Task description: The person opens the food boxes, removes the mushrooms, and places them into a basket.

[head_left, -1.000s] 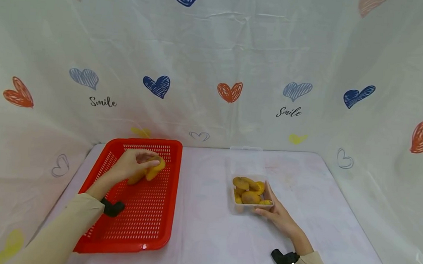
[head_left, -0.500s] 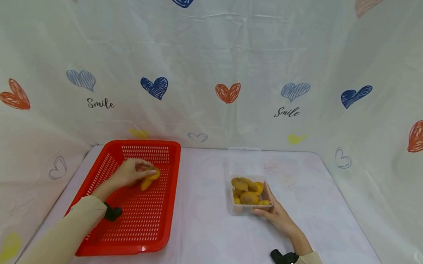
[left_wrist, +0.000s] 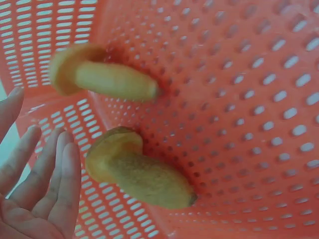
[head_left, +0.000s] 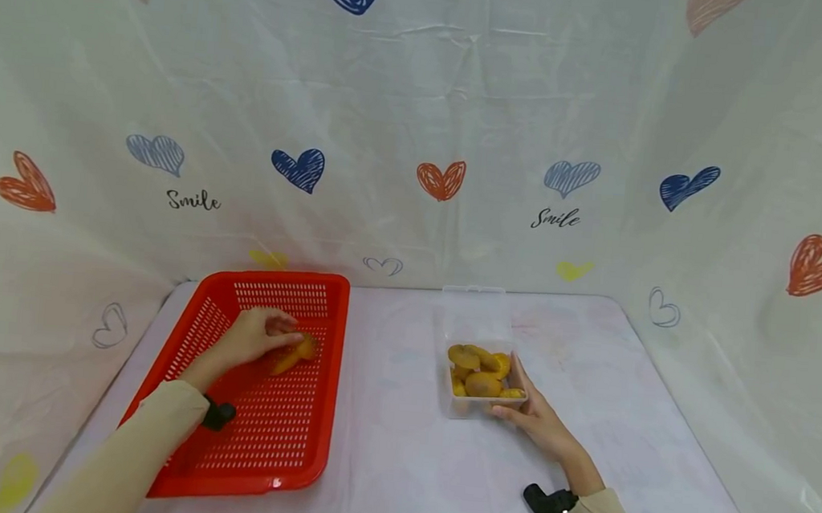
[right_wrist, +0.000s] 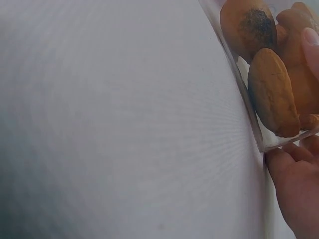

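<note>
Left hand (head_left: 254, 336) lowered since earlier, fingers now spread, released; two mushrooms (left_wrist: 142, 175) lie in red basket (head_left: 298, 441), just right of fingertips. Right hand (head_left: 533, 415) grips clear box (head_left: 460, 405).

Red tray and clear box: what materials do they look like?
Red tray: apparently moulded plastic with a slight sheen, given the regular slots and glint at the rim. Clear box: likely thin transparent plastic; the yellow-brown pieces show through its walls.

"Smile" in black script, twice on heart-printed backdrop sheet (head_left: 422, 112): left (head_left: 193, 201), right (head_left: 555, 218).
</note>
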Motion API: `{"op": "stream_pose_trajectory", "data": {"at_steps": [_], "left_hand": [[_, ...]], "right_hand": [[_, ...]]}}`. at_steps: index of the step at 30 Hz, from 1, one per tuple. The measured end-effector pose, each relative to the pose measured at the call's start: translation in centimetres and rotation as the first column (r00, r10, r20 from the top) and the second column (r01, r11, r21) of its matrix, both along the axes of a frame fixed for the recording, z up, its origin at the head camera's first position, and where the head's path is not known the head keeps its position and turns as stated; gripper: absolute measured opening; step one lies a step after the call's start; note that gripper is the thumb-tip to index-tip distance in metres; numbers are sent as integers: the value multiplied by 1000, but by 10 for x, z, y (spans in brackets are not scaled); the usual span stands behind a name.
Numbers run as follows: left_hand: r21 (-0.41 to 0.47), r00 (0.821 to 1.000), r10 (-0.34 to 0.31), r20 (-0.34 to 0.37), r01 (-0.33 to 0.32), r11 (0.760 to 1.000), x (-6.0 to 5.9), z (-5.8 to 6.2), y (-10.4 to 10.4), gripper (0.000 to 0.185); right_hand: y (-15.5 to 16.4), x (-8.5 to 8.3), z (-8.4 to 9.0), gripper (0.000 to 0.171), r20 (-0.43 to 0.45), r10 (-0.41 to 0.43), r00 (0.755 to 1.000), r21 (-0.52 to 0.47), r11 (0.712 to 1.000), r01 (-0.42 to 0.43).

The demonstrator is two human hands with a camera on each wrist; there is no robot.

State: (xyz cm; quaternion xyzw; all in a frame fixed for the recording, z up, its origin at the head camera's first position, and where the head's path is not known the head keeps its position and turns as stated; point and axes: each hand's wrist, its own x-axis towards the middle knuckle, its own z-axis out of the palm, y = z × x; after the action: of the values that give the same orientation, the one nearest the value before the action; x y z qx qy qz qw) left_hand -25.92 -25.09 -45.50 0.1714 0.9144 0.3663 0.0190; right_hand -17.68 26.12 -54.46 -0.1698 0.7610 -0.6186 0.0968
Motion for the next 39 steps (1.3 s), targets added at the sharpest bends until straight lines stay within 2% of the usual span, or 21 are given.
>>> {"op": "stream_pose_trajectory", "data": {"at_steps": [9, 12, 20, 26, 29, 34, 39], "left_hand": [[46, 1000, 25, -18, -25, 999, -2, 17, 9, 37], [73, 1000, 7, -5, -6, 997, -4, 24, 18, 38], [195, 995, -71, 76, 55, 979, -6, 48, 57, 41], [219, 987, -146, 67, 128, 967, -9, 62, 97, 38], [244, 973, -223, 61, 202, 949, -11, 65, 116, 39], [266, 935, -353, 44, 330, 906, -18, 66, 149, 43], [276, 906, -423, 25, 401, 874, -23, 63, 175, 45]], "right_hand": [[1, -1, -2, 97, -15, 18, 1000, -24, 1000, -19], [1, 0, -2, 97, -16, 13, 1000, -19, 1000, -13], [1, 2, 0, 96, 2, -13, 1000, 7, 1000, 13], [2, 0, -2, 96, 1, -21, 1000, 23, 1000, 21], [2, 0, -1, 97, 1, -15, 1000, 9, 1000, 15], [1, 2, 0, 97, 5, -36, 999, 28, 999, 36], [1, 2, 2, 97, 17, -50, 999, 35, 998, 49]]}}
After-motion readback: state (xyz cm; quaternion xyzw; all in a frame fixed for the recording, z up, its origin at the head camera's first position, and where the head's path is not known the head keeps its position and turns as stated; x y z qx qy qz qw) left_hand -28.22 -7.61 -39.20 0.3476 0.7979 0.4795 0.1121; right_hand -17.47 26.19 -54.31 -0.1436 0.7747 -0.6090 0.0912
